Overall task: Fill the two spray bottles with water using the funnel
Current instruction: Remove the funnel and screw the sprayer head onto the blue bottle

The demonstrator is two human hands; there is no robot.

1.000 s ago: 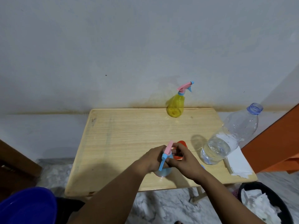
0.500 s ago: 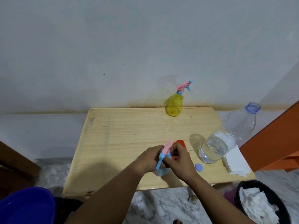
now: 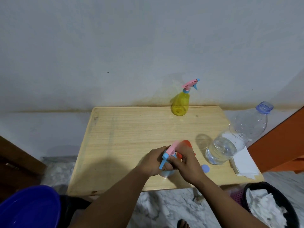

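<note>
A pale blue spray bottle [image 3: 166,172] stands near the table's front edge, mostly hidden by my hands. My left hand [image 3: 153,161] grips its body. My right hand [image 3: 186,163] holds its neck below the pink and blue spray head [image 3: 170,150]. An orange funnel [image 3: 186,144] lies just behind my right hand. A yellow spray bottle [image 3: 180,104] with its head on stands at the table's back edge. A large clear water bottle [image 3: 233,139], uncapped and partly full, stands at the right. Its blue cap [image 3: 205,168] lies on the table.
The wooden table [image 3: 125,134] stands against a grey wall. White paper napkins [image 3: 243,165] lie at its right edge. On the floor are a blue basin [image 3: 28,208] at the left and a black bin [image 3: 269,206] with crumpled paper at the right. An orange panel [image 3: 279,145] stands at the far right.
My hands have stayed on the blue spray bottle, shifting slightly around its spray head. The blue cap has come into view beside my right hand.
</note>
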